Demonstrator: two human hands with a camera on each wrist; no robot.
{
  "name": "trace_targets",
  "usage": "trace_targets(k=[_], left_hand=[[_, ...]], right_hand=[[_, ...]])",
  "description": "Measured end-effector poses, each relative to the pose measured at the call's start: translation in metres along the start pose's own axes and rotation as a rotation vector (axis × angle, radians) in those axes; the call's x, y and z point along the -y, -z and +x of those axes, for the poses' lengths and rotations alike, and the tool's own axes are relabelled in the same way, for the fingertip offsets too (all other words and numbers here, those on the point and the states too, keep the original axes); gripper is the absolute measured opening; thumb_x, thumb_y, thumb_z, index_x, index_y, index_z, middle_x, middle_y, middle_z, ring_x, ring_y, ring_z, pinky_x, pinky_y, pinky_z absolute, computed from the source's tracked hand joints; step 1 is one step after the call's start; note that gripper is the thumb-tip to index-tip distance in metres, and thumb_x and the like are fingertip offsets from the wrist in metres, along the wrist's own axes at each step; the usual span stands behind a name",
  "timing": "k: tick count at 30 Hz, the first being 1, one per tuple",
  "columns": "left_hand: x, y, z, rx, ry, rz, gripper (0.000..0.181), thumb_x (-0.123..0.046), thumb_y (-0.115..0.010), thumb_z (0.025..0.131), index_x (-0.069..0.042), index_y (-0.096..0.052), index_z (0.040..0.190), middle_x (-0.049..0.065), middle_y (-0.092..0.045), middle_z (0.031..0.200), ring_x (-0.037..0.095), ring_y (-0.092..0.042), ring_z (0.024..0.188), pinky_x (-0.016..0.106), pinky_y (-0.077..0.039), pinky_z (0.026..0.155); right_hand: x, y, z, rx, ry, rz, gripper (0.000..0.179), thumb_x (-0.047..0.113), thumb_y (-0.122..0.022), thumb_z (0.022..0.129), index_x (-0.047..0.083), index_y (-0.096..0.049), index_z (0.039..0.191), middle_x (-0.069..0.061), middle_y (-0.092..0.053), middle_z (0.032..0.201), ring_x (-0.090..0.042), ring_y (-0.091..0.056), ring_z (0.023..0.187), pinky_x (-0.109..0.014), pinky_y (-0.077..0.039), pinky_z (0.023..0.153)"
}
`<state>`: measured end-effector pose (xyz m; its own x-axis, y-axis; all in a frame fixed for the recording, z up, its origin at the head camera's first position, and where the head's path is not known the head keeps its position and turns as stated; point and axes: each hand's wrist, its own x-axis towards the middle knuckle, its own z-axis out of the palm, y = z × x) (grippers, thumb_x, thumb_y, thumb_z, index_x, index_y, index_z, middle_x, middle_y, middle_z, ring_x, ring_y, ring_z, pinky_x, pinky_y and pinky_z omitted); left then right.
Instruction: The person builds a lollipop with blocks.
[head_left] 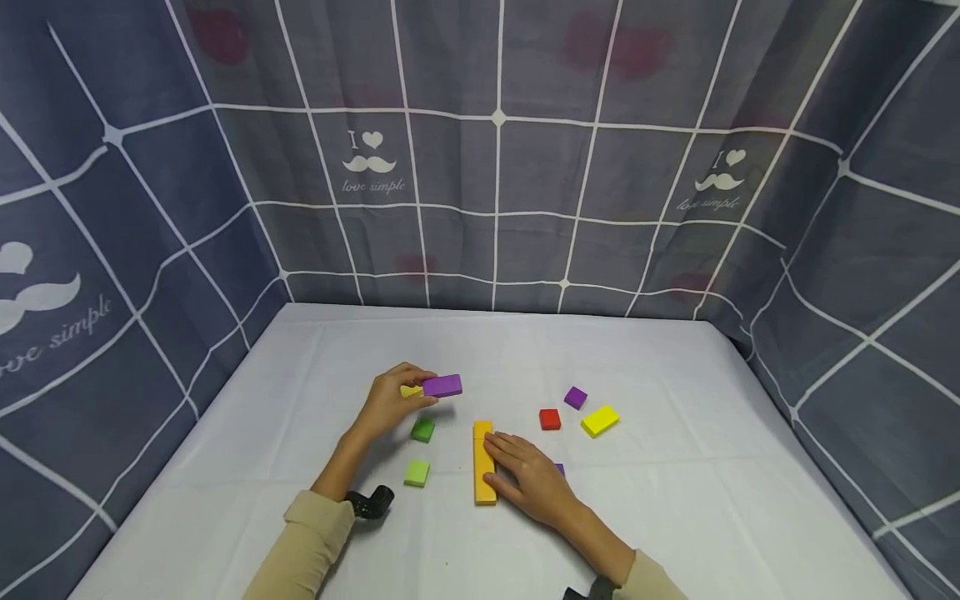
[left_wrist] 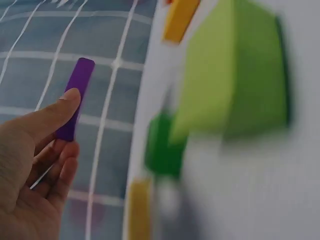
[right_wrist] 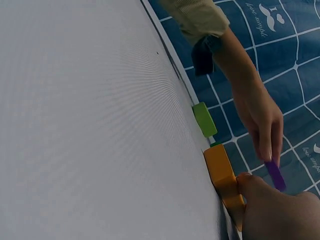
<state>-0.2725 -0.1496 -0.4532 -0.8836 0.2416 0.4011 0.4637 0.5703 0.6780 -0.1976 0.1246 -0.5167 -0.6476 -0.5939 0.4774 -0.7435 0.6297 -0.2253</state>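
Purple block point(head_left: 442, 385), oblong and slim, in the pinch of the left hand point(head_left: 388, 402)

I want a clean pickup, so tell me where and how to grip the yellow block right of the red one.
Probably best to pinch the yellow block by its long sides, mid-length, from above and the right. It lies flat, longer than wide, and its neighbours, the red block and the purple block, sit on its left.

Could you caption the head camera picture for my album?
The left hand holds a purple block while the right hand touches orange blocks on a white-covered table.
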Motion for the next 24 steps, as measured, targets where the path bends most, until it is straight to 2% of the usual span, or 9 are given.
trace_targets(k=[5,9,13,20,24], left_hand=[[-0.004,-0.037,0.01,0.087,-0.039,0.009,0.035,-0.016,-0.079,0.072,-0.007,-0.07,0.105,0.0,-0.062,0.094,0.017,-0.059,0.087,0.038,-0.051,0.08],[-0.003,-0.054,0.012,0.131,-0.04,0.048,0.034,-0.015,-0.08,0.071,-0.007,-0.07,0.103,0.0,-0.062,0.092,0.014,-0.058,0.086,0.034,-0.051,0.08],[-0.002,-0.06,0.012,0.173,-0.028,0.097,0.035,-0.016,-0.079,0.072,-0.006,-0.07,0.104,0.001,-0.062,0.092,0.014,-0.056,0.084,0.033,-0.05,0.078],[-0.002,-0.06,0.01,0.288,0.031,0.102,0.044,-0.021,-0.079,0.074,-0.007,-0.066,0.114,0.001,-0.064,0.1,0.013,-0.055,0.086,0.031,-0.05,0.081],[-0.001,-0.06,0.008,0.294,0.028,0.085,0.042,-0.015,-0.077,0.075,-0.007,-0.066,0.114,0.002,-0.064,0.102,0.013,-0.057,0.088,0.031,-0.051,0.081]], right_hand=[[0.001,0.0,0.0,0.005,0.0,0.009,0.051,0.039,-0.056,0.091,0.006,-0.054,0.129,-0.002,-0.049,0.135,-0.017,-0.042,0.126,-0.038,-0.034,0.104],[0.0,0.0,0.0,-0.01,0.015,0.01,0.05,0.037,-0.058,0.09,0.005,-0.054,0.129,-0.003,-0.05,0.134,-0.018,-0.043,0.126,-0.039,-0.034,0.104],[-0.001,-0.001,0.001,-0.023,0.032,0.012,0.05,0.036,-0.058,0.09,0.003,-0.055,0.128,-0.004,-0.051,0.133,-0.019,-0.043,0.125,-0.04,-0.034,0.104],[-0.001,0.0,0.001,-0.024,0.038,0.012,0.051,0.038,-0.058,0.09,0.004,-0.055,0.127,-0.004,-0.051,0.133,-0.019,-0.043,0.125,-0.038,-0.034,0.104],[0.0,0.0,0.001,-0.018,0.033,0.02,0.051,0.038,-0.057,0.091,0.004,-0.055,0.128,-0.004,-0.051,0.133,-0.019,-0.043,0.125,-0.038,-0.034,0.104]])
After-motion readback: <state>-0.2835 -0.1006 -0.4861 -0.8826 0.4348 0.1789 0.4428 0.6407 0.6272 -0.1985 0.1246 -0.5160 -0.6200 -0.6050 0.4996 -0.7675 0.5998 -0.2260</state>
